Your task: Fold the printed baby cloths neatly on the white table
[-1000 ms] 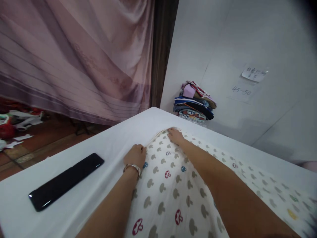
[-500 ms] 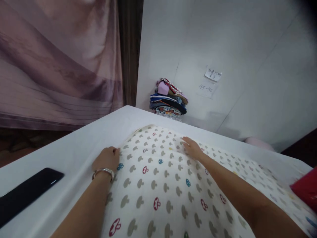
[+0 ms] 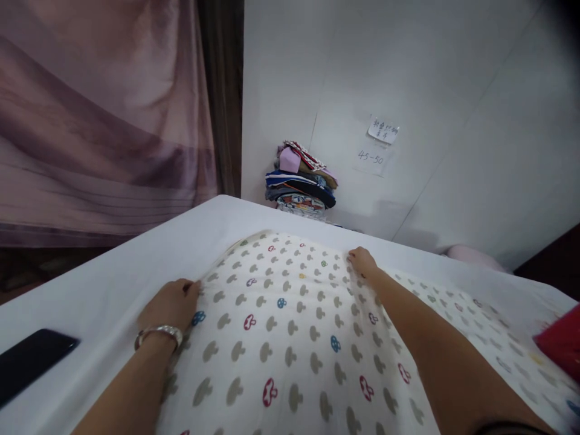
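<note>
Head: cloth (image 3: 299, 326) seemingly in both hands (image 3: 168, 304) (image 3: 362, 261)

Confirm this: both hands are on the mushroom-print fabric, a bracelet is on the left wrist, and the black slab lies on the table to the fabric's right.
Wrong side: the head view shows the black slab on the table, left of the mushroom-print fabric. The left hand and right hand are on that fabric, and the bracelet is on the left wrist.
</note>
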### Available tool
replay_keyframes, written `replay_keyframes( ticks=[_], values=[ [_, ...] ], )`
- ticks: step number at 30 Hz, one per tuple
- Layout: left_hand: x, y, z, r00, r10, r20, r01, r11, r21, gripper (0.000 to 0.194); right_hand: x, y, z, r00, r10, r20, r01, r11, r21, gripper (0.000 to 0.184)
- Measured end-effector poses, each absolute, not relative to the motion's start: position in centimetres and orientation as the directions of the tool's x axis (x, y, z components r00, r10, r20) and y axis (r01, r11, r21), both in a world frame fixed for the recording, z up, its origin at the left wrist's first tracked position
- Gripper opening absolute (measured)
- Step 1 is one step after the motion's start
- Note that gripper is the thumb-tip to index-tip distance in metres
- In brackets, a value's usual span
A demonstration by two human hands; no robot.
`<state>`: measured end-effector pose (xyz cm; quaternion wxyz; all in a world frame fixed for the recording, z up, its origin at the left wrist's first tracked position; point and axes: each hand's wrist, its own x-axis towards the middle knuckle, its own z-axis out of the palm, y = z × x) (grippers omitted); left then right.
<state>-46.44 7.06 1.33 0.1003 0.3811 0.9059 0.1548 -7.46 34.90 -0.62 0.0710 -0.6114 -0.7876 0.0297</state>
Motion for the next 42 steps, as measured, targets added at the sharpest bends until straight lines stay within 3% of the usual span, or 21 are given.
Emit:
replay_keyframes(
  ticks=[15, 30, 42],
  values=[
    [-46.3, 7.0, 1.5, -0.690, 0.722, -0.057, 0.657, 0.657, 0.369, 0.042, -7.1, 37.1, -0.3, -0.314, 0.949, 0.017, 0.932, 0.312, -0.183, 0.013],
    [-46.3, 7.1, 1.4, -0.698, 0.714, -0.061, 0.649, 0.666, 0.369, 0.040, -7.9, 38.3, -0.2, -0.369, 0.927, -0.067, 0.928, 0.364, -0.079, 0.023],
    [-46.2, 7.0, 1.5, -0.695, 0.718, -0.036, 0.661, 0.657, 0.362, 0.043, -7.6, 38.3, 0.4, -0.403, 0.911, -0.085, 0.908, 0.387, -0.160, 0.017]
  ],
)
